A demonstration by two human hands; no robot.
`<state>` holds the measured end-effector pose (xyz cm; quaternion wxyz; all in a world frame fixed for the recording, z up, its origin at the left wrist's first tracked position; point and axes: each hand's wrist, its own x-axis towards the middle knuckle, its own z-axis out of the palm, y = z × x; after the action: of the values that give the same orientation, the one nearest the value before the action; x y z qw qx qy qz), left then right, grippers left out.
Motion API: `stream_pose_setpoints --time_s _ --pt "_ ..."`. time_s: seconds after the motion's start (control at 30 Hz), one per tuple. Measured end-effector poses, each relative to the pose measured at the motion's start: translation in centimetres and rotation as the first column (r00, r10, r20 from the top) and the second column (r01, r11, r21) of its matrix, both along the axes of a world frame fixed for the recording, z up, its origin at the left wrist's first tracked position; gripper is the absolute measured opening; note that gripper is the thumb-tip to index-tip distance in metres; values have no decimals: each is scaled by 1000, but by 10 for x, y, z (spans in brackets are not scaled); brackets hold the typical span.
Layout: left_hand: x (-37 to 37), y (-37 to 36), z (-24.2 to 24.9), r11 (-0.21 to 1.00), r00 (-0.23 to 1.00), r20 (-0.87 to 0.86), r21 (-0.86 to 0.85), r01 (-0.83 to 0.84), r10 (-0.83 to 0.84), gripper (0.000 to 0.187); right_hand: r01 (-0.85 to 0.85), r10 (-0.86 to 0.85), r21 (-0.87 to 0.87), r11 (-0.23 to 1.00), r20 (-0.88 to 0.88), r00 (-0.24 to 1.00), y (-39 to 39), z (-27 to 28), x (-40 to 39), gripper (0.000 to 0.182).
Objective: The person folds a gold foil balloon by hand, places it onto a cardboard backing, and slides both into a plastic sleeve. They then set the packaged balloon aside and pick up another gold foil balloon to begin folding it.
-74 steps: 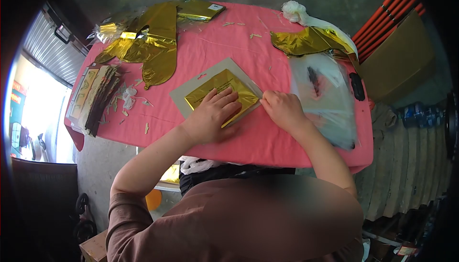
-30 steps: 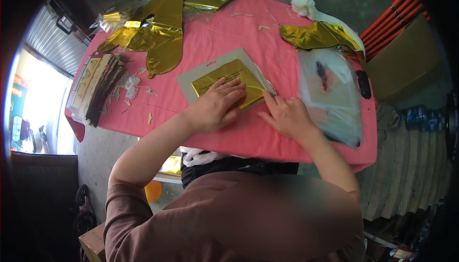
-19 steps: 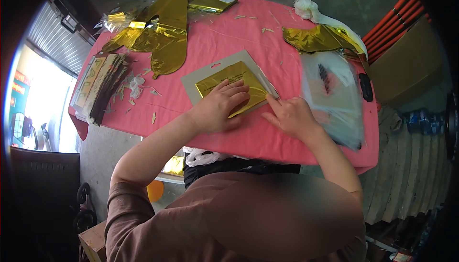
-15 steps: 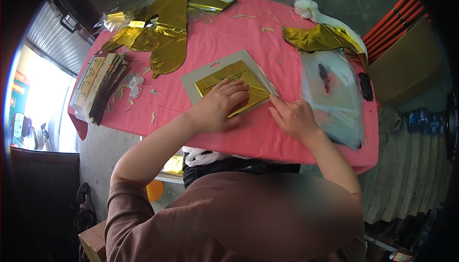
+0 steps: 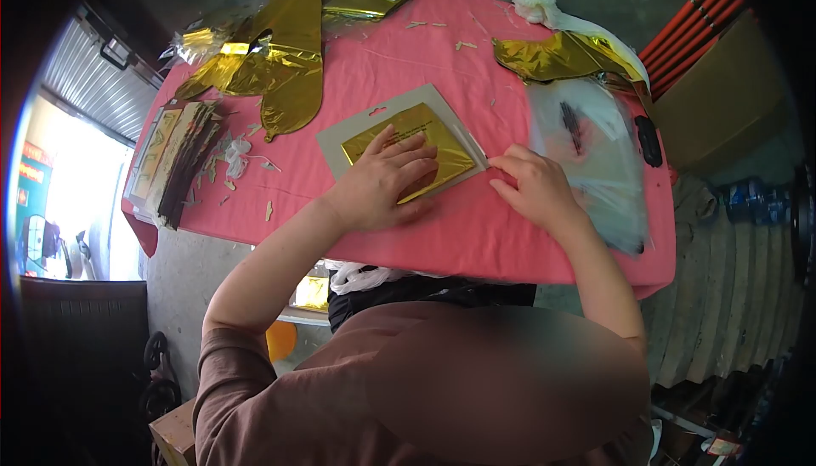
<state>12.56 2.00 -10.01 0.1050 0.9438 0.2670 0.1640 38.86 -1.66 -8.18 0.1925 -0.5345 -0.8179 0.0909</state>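
A folded gold foil balloon [image 5: 449, 143] with small dark print lies on a grey card [image 5: 425, 99] with a hanging slot, seemingly inside a clear bag. My left hand [image 5: 384, 179] rests across the foil, fingers spread and palm down. At the right corner of this package, my right hand [image 5: 537, 187] has its thumb and fingertips together on the bag's edge strip [image 5: 470, 145]. Its fingertips partly hide that corner.
A pink cloth [image 5: 382, 67] covers the table. Gold foil shapes [image 5: 293, 67] lie back left, above a stack of cards [image 5: 178, 152]. To the right are clear plastic bags [image 5: 586, 169], a black object [image 5: 648, 141] and another gold foil piece [image 5: 561, 56]. Paper scraps lie scattered.
My right hand has gone from a stretched index finger on the package's edge to fingertips drawn together at its corner. My left hand stays on the foil. The whole view has shifted slightly.
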Motion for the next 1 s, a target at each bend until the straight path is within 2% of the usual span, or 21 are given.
stream_pose_setpoints --time_s 0.17,0.23,0.3,0.4,0.47,0.6,0.67,0.7,0.77,0.8,0.87,0.93,1.0 --pt "0 3 0 996 999 12 -78 32 -32 46 -34 37 38 999 -76 996 10 -14 -3 9" --pt "-1 4 0 995 999 11 -92 43 -42 47 -139 137 208 968 25 990 13 -19 -3 9" --pt "-2 7 1 994 999 10 -102 47 -46 47 -166 161 243 956 43 986 13 -24 -2 10" --pt "-6 8 3 997 998 10 -48 68 -68 42 -213 193 289 933 98 976 11 -20 -5 11" --pt "-5 7 10 980 995 -51 179 89 -81 39 -230 195 310 922 141 971 9 -17 -6 11" --pt "-7 -16 11 982 998 -34 183 -45 52 39 -246 221 304 921 113 969 5 -16 -8 14" --pt "-9 -35 13 999 997 -58 8 -53 53 38 -244 227 273 931 92 970 1 -12 -9 15" --pt "-8 -44 10 999 997 -59 2 -51 51 38 -217 210 241 946 56 976 1 -9 -11 16" --pt "-4 -61 4 998 997 60 49 46 -49 41 -193 193 203 960 20 981 0 -5 -17 18" --pt "1 -68 4 998 997 62 44 42 -45 41 -216 217 217 952 18 976 0 -3 -22 17" --pt "9 -79 6 997 989 143 63 -51 42 45 -244 248 229 942 13 969 -1 -5 -32 17" --pt "10 -85 3 994 989 135 74 -75 65 46 -324 316 244 914 73 946 1 -10 -40 14" --pt "10 -85 0 991 988 125 87 -101 90 47 -334 307 224 916 146 940 3 -12 -47 14"
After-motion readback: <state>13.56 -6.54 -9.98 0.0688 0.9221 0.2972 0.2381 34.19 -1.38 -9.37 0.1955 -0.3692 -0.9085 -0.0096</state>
